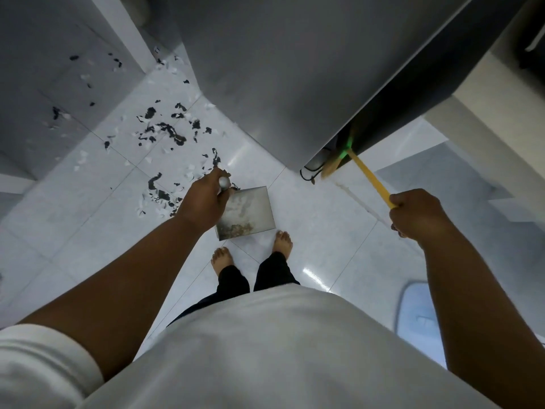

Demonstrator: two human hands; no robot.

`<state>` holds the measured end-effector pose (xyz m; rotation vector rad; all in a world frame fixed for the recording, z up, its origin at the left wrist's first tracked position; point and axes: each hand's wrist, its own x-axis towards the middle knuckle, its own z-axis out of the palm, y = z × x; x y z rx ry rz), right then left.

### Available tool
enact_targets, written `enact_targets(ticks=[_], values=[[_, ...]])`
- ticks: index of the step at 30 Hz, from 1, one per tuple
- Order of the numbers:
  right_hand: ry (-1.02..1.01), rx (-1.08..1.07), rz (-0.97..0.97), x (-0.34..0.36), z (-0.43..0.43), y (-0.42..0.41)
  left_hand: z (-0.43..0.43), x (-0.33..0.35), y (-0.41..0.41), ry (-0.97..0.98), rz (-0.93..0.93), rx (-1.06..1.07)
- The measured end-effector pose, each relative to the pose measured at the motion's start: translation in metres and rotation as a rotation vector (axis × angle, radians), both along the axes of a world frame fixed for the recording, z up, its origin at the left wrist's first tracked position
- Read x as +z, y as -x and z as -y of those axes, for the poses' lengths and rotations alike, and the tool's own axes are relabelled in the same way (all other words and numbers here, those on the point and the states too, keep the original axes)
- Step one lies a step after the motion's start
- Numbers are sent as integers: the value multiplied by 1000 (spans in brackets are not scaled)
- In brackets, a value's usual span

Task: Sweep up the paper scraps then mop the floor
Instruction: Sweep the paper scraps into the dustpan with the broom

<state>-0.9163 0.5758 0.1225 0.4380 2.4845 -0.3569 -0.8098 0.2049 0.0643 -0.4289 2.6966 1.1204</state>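
White tiled floor (pixel 309 208), glossy, hemmed by a grey cabinet (pixel 280 69) ahead and pale panels at left. Scraps (pixel 165 134), black and white, strewn over the tiles ahead-left, thickest near the middle, a few more back in the corner; none swept yet, by the look of it. Left hand (pixel 206 199) closed round the metal handle of a dustpan (pixel 247 214), pan hanging just above the feet, mouth end down, so carried rather than set for catching. Inside the pan: only a smear of old dust and grit along the lower edge, no paper. Right hand (pixel 413 214) fisted on the yellow stick of a broom (pixel 368 175), bristle end tucked against the cabinet's dark side, probably being drawn out from storage there. Blue-rimmed mop pad or mat (pixel 415 314) at lower right, too blurred to tell which. Mopping not begun.
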Motion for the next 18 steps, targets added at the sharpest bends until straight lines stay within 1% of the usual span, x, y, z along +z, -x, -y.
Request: enact_targets(ticks=[2,6,11,14,18], values=[[-25,42,-2,-6,8,6,0,-1,0,-1,-1,-5],[-12,-5,106,-41,30,4,1,-3,-1,1,-6,-31],[146,-171,252,-62,38,-25,4,-4,-3,-2,-21,-56],[228,-292,189,-46,24,-40,9,-4,-5,-9,-16,-36],[244,-279,74,-8,-5,-50,15,-4,-8,-18,-14,2]])
